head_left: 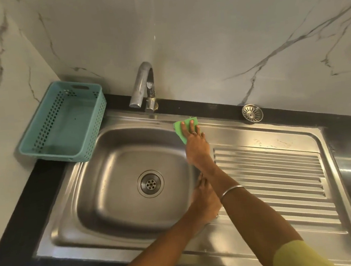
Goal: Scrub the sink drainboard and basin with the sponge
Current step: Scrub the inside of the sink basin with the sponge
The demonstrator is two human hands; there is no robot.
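A teal perforated plastic basket [63, 121] sits at the far left on the black stone counter [14, 221], tucked into the corner of the marble-patterned wall; nothing shows inside it. Just right of it, a curved chrome tap [143, 87] rises behind the stainless steel sink basin [119, 180], which holds only its round metal drain [150, 183]. The left hand [206, 200] rests on the steel ridge between basin and drainboard, fingers fairly straight and close together, holding nothing. Crossing just above it, the right forearm wears a thin silver bangle [231, 192]. The right hand [194, 144] reaches to the sink's back rim by the tap, its fingers straight and slightly spread, pressing flat on a green rectangular sponge [180, 128] at the basin's rear right corner. Right of the arms lies the ribbed stainless steel drainboard [280, 176]. Behind it, a round metal sink strainer [252, 113] rests on the counter against the wall.
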